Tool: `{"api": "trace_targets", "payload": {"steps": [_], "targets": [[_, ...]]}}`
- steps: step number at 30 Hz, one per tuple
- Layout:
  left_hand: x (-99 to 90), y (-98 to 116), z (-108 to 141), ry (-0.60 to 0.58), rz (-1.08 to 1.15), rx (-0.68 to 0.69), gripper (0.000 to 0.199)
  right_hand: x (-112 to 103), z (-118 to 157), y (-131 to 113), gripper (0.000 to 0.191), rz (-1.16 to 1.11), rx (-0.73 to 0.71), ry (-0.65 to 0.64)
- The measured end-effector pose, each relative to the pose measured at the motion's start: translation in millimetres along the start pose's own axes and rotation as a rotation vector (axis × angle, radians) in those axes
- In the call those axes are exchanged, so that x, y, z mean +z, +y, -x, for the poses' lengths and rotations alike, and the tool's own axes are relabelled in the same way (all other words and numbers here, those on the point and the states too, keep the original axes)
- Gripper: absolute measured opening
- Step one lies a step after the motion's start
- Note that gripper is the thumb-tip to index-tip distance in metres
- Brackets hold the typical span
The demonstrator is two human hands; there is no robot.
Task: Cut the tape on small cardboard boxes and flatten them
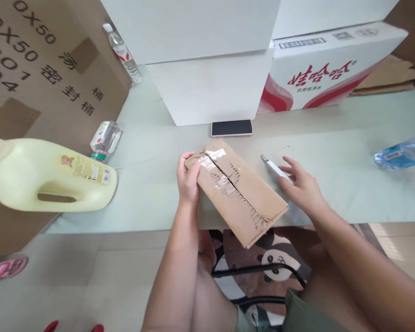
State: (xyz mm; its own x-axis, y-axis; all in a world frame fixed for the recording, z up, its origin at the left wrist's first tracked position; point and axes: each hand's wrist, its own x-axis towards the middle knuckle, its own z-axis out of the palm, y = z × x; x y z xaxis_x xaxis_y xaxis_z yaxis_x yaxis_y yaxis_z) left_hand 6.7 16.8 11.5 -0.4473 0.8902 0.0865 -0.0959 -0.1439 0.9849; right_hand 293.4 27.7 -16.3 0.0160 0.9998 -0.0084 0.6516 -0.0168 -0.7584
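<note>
A small flat brown cardboard box (240,191) is tilted over the table's front edge, its top seam split and torn, with strips of clear tape near the far end. My left hand (188,177) grips its left corner, thumb on top. To the right of the box, a slim white utility knife (275,168) points away to the left on the table. At its near end is my right hand (300,186), fingers apart; they partly cover the knife, and whether they touch it is unclear.
A phone (232,128) lies before stacked white cartons (207,87). Left are a yellow jug (86,196), a small clear bottle (105,138), an upright water bottle (124,54) and a large cardboard box (86,74). A blue bottle (403,153) lies at the right.
</note>
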Motion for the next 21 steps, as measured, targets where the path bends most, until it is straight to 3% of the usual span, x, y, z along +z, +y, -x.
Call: {"api": "trace_targets", "payload": {"steps": [4,9,11,14,16,21], "targets": [[0.1,1,1,-0.012,0.001,-0.005,0.030,-3,6,-20,0.069,-0.353,0.025,-0.106],[-0.6,3,4,-0.049,-0.020,0.004,0.027,-20,35,-73,0.026,-0.681,-0.122,0.002],[-1.1,3,4,-0.063,-0.045,0.003,0.026,-32,49,-93,0.013,-0.744,-0.229,-0.034],[-1.8,3,4,-0.069,-0.054,-0.006,0.024,-44,63,-110,0.027,-0.788,-0.364,-0.258],[-2.1,3,5,-0.072,-0.045,-0.010,0.023,-42,66,-112,0.035,-0.808,-0.415,-0.322],[-2.6,2,7,-0.073,-0.025,0.010,0.022,-22,71,-106,0.019,-0.534,-0.376,-0.065]]}}
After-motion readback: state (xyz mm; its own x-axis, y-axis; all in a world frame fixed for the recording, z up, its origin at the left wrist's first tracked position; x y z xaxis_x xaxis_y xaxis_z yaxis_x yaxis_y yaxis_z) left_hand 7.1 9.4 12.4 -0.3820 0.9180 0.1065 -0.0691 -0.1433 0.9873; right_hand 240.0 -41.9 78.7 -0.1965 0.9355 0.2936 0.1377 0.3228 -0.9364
